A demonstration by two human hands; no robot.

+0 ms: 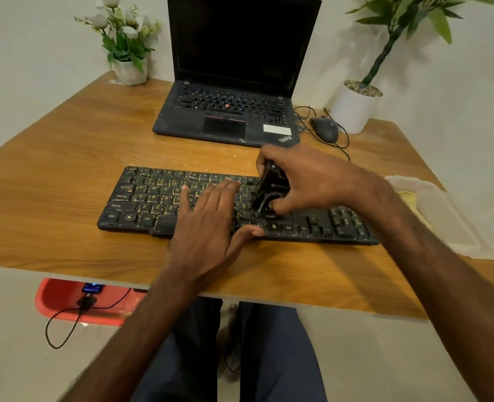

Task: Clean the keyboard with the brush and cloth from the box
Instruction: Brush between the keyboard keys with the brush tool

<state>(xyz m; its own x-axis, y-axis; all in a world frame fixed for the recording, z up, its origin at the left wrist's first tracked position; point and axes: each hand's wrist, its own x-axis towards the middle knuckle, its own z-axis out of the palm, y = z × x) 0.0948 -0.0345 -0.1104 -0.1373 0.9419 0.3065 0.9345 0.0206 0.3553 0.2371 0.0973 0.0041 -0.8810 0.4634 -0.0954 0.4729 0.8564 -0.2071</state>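
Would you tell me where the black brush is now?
Head view: the right hand grips the black brush on the black keyboard's right-centre keys, beside the left hand.

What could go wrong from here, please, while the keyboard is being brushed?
Dirt flicked by the brush in the right hand could land on the open laptop behind the keyboard. The left hand lies flat over the middle keys, so those may go unbrushed. The right forearm passes close to the box and might nudge it.
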